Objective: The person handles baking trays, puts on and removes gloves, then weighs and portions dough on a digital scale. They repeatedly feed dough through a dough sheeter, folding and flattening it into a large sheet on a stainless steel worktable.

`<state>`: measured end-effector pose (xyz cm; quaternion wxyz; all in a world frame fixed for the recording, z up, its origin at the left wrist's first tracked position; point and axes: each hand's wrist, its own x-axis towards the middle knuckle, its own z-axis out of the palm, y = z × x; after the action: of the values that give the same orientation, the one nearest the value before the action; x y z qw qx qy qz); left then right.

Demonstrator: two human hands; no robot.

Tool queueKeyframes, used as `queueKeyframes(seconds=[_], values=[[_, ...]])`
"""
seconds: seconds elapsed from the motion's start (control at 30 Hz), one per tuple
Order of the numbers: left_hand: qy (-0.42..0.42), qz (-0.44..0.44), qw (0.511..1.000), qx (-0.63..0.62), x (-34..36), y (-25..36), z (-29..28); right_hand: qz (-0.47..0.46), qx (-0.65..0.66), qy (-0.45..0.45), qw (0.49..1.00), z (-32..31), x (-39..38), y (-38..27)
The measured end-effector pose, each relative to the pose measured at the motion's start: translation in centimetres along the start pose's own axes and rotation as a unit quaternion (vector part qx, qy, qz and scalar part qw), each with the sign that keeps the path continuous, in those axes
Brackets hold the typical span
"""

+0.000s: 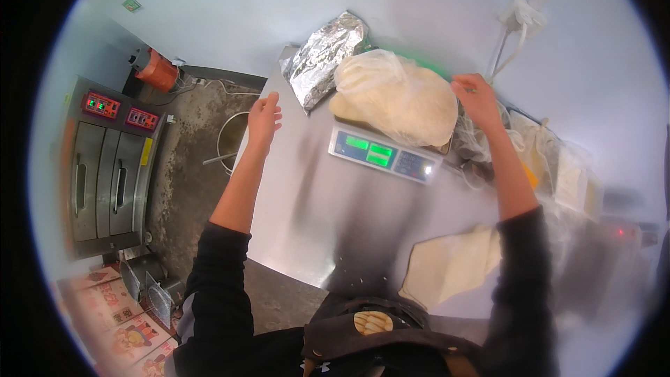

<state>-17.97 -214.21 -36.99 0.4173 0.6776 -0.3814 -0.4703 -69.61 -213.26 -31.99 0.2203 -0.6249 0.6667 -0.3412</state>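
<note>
A large mass of pale dough point(398, 101) rests on a digital scale point(382, 155), under a clear plastic sheet or bag. The scale's green displays are lit. My left hand point(263, 122) is raised over the left edge of the steel table point(293, 216), empty, its fingers loosely bent and apart. At the dough's right side is my right hand point(478, 100), fingers bent with a small gap between them. Nothing shows in its grasp; whether it touches the plastic I cannot tell. A crumpled silver foil bag point(326, 56) lies behind, left of the dough.
A flat pale sheet point(447, 265) lies at the table's near right. Plastic bags and tubs point(558, 167) crowd the right side. On the floor at left stand a bucket point(234, 132), a steel deck oven point(105, 174) and an orange-red container point(157, 70). Printed boxes point(122, 314) sit lower left.
</note>
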Motion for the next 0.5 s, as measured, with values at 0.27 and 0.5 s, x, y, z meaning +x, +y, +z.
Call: queueKeyframes(seconds=[0.27,0.5], values=[[-0.024,0.238,0.960,0.145,-1.8,1.6,7.6,-0.192,-0.146,-0.010,0.971,4.6,-5.5,-6.7],[-0.031,0.495,0.820,0.287,-4.7,5.9,17.1,-0.162,-0.114,0.018,0.980,6.5,-8.1,-5.9]])
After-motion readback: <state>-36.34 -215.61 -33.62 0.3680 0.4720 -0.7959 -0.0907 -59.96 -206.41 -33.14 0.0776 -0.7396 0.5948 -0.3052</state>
